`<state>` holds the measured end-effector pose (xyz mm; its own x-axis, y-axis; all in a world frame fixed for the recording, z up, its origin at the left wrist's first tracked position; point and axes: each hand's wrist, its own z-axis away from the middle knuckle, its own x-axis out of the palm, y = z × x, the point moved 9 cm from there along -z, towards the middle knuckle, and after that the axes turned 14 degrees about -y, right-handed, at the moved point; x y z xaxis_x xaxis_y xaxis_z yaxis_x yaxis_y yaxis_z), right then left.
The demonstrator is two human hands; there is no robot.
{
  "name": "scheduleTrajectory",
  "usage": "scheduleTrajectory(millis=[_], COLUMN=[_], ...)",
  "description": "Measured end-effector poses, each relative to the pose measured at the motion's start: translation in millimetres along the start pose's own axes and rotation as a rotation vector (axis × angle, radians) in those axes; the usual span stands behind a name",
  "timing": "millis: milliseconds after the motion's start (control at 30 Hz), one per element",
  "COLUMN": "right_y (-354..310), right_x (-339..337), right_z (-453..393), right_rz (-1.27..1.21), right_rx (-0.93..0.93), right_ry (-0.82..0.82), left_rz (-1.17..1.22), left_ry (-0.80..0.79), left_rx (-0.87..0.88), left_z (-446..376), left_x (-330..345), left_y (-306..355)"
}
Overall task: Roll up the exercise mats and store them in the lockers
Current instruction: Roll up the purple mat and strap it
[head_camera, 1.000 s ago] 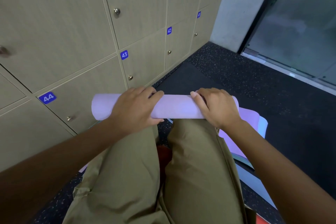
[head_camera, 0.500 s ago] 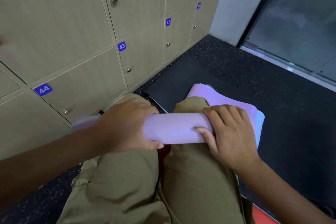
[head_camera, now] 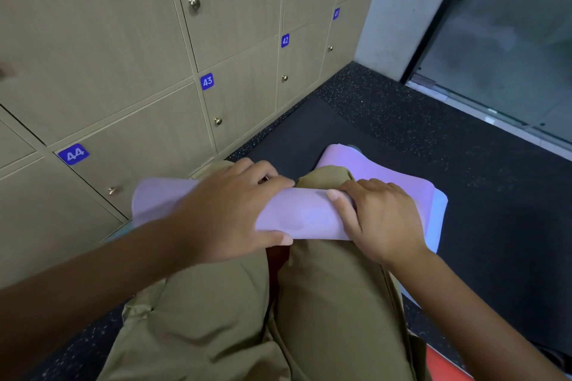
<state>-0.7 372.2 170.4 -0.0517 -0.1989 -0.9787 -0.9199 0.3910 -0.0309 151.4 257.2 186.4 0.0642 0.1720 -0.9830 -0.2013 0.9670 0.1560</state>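
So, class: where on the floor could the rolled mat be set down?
Free: the dark mat ahead, between the lockers and the speckled floor, and the dark floor right of the right hand. Crowded: the lap, with both hands on the purple mat.

Both forearms are bare, with no sleeves in view down to the left hand (head_camera: pixel 229 213) and the right hand (head_camera: pixel 379 219). Olive-khaki trousers (head_camera: pixel 325 312) of creased woven cloth fill the lower middle of the frame, with a dark red strip showing in the gap between the legs.
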Motion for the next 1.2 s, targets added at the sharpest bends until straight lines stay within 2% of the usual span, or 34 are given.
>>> scheduleTrajectory(millis=[233, 500, 700, 900, 1067, 1200], right_y=[6.1, 19.0, 40.0, 64.3, 77.6, 84.0], right_x=[7.8, 3.1, 1.1, 6.9, -7.6, -8.9], right_z=[-13.9, -6.4, 2.8, 1.4, -8.0, -25.4], right_rz=[-0.032, -0.001, -0.014, -0.43, -0.588, -0.817], right_rx=[0.035, 0.074, 0.166, 0.204, 0.246, 0.252], right_ry=[-0.098, 0.022, 0.078, 0.021, 0.081, 0.051], left_rz=[-0.001, -0.19, -0.248, -0.227, -0.121, -0.115], left_ry=[0.129, 0.195, 0.12, 0.053, 0.009, 0.015], left_rx=[-0.003, -0.077, -0.059, -0.036, -0.094, -0.099], left_z=[-7.0, -21.4, -42.0, -56.3, -71.4, -85.3], left_x=[12.2, 26.3, 27.6, 21.1, 0.0, -22.0], left_y=[20.3, 18.4, 4.7, -6.2, -34.9, -48.0])
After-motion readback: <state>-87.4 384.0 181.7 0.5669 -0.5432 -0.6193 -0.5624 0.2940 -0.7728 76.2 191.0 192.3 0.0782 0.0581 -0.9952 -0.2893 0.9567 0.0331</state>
